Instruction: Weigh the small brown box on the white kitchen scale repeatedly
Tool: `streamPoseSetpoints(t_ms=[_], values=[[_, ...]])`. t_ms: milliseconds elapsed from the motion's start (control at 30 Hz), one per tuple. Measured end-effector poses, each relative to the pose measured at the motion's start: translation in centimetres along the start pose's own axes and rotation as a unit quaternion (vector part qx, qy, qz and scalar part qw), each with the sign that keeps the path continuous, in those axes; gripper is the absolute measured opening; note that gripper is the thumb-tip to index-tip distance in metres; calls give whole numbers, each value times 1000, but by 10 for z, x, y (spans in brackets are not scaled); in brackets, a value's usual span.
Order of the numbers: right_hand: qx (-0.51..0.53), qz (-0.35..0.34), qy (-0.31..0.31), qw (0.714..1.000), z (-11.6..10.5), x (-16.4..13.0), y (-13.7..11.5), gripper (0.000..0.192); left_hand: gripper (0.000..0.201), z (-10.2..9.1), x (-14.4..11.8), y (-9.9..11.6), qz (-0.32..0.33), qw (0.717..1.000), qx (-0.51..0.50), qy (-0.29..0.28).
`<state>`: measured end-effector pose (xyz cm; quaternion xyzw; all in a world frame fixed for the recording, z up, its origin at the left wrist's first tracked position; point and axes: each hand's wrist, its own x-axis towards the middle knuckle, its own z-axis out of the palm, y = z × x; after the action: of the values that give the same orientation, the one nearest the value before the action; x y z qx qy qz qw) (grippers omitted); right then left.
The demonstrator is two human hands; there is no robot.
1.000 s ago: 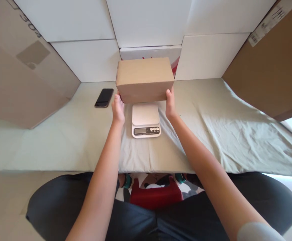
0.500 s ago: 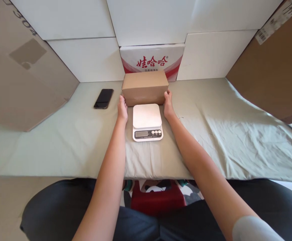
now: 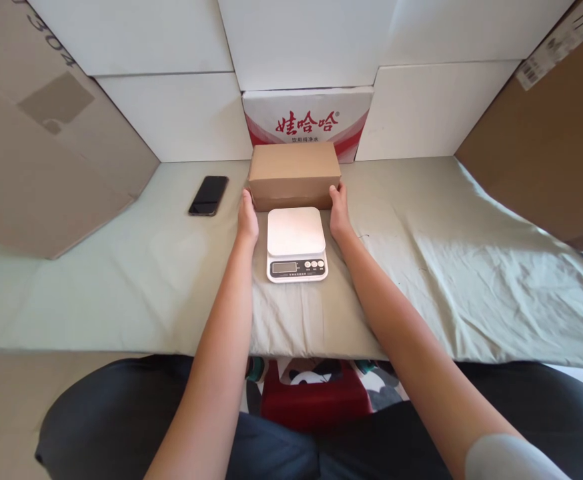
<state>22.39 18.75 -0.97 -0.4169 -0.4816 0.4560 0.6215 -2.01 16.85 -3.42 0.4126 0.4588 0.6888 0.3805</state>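
Box (image 3: 294,175) sat on the worktop (image 3: 421,267) just behind the scale (image 3: 297,244), not on it. Left hand (image 3: 247,217) and right hand (image 3: 339,212) gripped its two ends, fingers pressed to the cardboard. Scale platform bare; phone (image 3: 208,195) lay well left.

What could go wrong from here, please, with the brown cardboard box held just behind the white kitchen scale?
The brown cardboard box sits close behind the white kitchen scale; drawn forward, it might knock the scale. The left hand and right hand press only its lower end corners, so it could slip if lifted. The wrinkled grey-green cloth might bunch beneath it.
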Motion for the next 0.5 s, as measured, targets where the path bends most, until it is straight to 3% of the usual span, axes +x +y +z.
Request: streamPoseSetpoints(t_ms=[133, 400, 500], values=[[-15, 9, 29, 999, -4, -3, -4, 82, 96, -4, -1, 5, -21, 999, 18, 41], [-23, 7, -6, 1000, -5, -5, -4, 90, 101, 0, -3, 9, -24, 1000, -5, -6], [-38, -4, -9, 999, -3, -7, -6, 85, 99, 4, -5, 10, -9, 1000, -11, -15]])
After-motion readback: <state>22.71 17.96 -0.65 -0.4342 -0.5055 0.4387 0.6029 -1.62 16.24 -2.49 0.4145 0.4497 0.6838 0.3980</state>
